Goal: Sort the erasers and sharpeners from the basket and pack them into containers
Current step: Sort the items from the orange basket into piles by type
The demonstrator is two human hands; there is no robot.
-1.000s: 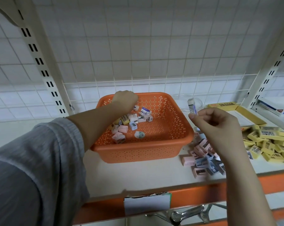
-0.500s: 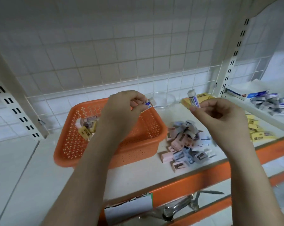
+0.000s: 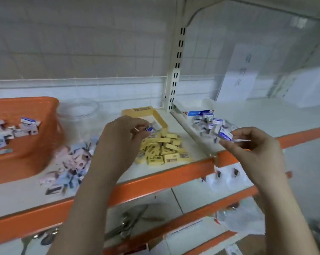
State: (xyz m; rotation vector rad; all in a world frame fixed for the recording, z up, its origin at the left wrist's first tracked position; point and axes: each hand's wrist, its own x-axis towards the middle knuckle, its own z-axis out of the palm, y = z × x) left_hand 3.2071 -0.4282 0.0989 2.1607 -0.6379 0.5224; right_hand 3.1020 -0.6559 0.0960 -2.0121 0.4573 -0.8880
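Note:
An orange basket (image 3: 45, 144) at the left edge holds several small erasers and sharpeners (image 3: 14, 129). My left hand (image 3: 122, 138) hovers above the shelf and pinches a small blue-and-white eraser (image 3: 149, 129) over a heap of yellow erasers (image 3: 163, 150). To the right, my right hand (image 3: 247, 144) pinches another blue-and-white eraser (image 3: 225, 135) beside a pile of the same kind (image 3: 209, 124) on the neighbouring shelf. A heap of pink and blue sharpeners (image 3: 71, 162) lies in front of the basket.
A clear round container (image 3: 78, 111) stands behind the sharpeners. An open yellow box (image 3: 140, 112) and a white-and-blue box (image 3: 197, 112) sit at the back. A slotted upright post (image 3: 175, 70) divides the shelves. Orange shelf edge (image 3: 155, 183) runs in front; spoons lie below.
The view has swung right, leaving the basket at the left edge. My left hand carried its eraser out of the basket over the yellow heap. My right hand moved to the blue-and-white pile.

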